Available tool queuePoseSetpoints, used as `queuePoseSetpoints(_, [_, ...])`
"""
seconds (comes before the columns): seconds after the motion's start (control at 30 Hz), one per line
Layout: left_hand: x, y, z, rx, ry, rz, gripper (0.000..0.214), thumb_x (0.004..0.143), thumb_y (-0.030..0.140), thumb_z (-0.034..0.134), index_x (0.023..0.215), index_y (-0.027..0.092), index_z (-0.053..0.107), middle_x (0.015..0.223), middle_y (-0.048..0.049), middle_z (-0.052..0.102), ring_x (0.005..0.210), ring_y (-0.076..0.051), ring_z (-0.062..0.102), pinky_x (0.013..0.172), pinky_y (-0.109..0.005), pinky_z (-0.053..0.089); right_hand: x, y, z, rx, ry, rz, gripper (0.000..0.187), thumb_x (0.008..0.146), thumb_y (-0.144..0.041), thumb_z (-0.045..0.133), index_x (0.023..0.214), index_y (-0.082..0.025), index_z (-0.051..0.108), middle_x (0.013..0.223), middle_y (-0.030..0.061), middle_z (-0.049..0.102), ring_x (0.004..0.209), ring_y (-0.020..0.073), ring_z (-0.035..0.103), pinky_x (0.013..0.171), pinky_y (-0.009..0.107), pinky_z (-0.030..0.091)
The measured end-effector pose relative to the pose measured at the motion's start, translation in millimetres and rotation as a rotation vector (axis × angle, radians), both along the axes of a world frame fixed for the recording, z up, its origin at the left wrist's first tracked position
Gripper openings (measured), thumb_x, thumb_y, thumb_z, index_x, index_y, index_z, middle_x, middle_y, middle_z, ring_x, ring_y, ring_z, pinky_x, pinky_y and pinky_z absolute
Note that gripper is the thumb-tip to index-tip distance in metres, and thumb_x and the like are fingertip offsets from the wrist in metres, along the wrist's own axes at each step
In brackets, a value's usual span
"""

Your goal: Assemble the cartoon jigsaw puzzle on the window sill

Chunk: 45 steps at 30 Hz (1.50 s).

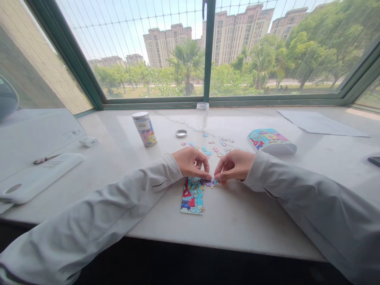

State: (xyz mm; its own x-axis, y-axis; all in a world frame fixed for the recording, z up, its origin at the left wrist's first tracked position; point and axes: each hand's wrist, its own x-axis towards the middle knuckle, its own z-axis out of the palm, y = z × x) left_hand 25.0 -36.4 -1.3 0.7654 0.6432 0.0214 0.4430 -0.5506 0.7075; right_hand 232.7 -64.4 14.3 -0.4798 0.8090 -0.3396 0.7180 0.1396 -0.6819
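One blue puzzle piece (215, 181) pinched in right hand (237, 164), head view, at upper-right edge of part-built puzzle (192, 200) on pale tabletop (246, 221). Left hand (190, 161) just beside, thumb and forefinger drawn together; cannot tell whether gripping.

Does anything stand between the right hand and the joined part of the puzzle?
Nothing visible does. The right hand is at the upper right edge of the joined puzzle, with the left hand close beside it. The loose pieces lie beyond both hands, toward the window.
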Motion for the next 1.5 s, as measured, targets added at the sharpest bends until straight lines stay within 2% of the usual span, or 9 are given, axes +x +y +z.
queuePoseSetpoints(0.33, [0.2,1.1,-0.7,-0.013,-0.010,-0.014,0.035,0.064,0.047,0.077,0.074,0.014,0.072,0.047,0.0073,0.041,0.047,-0.005,0.033,0.048,-0.019,0.026,-3.1,-6.5,4.4,0.021,-0.080,-0.023,0.037,0.060,-0.049,0.075,0.084,-0.020,0.076,0.071,-0.0002,0.074,0.053,0.0086,0.049,0.050,0.022,0.033])
queuePoseSetpoints(0.63, [1.0,0.6,-1.0,-0.014,-0.017,-0.010,0.035,0.064,0.047,0.076,0.073,0.014,0.072,0.047,0.0075,0.039,0.047,-0.005,0.032,0.047,-0.019,0.026,-3.5,-7.3,1.2,0.057,-0.059,-0.015,0.035,0.060,-0.052,0.075,0.076,-0.022,0.073,0.068,-0.0002,0.073,0.064,0.0143,0.059,0.056,0.025,0.039])
queuePoseSetpoints(0.83, [1.3,0.0,-0.2,-0.018,-0.018,-0.016,0.032,0.065,0.045,0.076,0.074,0.014,0.071,0.047,0.0077,0.039,0.049,-0.005,0.033,0.049,-0.020,0.027,-3.5,-8.4,1.1,0.039,-0.030,-0.050,0.040,0.058,-0.050,0.077,0.081,-0.020,0.065,0.067,-0.0008,0.072,0.060,0.0127,0.057,0.055,0.025,0.038])
queuePoseSetpoints(1.03, [1.3,-0.9,0.1,-0.021,-0.024,-0.017,0.031,0.067,0.044,0.075,0.074,0.014,0.071,0.048,0.0079,0.039,0.049,-0.005,0.032,0.050,-0.019,0.027,-1.5,-4.6,-2.6,0.011,0.022,-0.030,0.043,0.056,-0.051,0.078,0.083,-0.019,0.065,0.066,-0.0002,0.071,0.062,0.0131,0.057,0.056,0.024,0.039])
queuePoseSetpoints(1.27, [0.2,-1.5,-1.1,-0.026,-0.025,-0.012,0.032,0.066,0.044,0.075,0.074,0.014,0.070,0.048,0.0080,0.039,0.048,-0.005,0.032,0.049,-0.019,0.026,-0.2,-3.5,4.1,-0.052,0.094,-0.011,0.054,0.053,-0.055,0.080,0.091,-0.019,0.067,0.065,-0.0003,0.069,0.049,0.0078,0.042,0.046,0.022,0.031])
queuePoseSetpoints(1.5, [-1.0,0.9,-1.8,-0.085,-0.084,0.065,0.035,0.064,0.045,0.077,0.076,0.013,0.069,0.048,0.0083,0.037,0.047,-0.005,0.029,0.046,-0.020,0.022,5.3,-1.3,10.4,0.046,0.164,-0.088,0.051,0.059,-0.056,0.077,0.091,-0.018,0.066,0.066,-0.0011,0.067,0.045,0.0047,0.038,0.043,0.022,0.028])
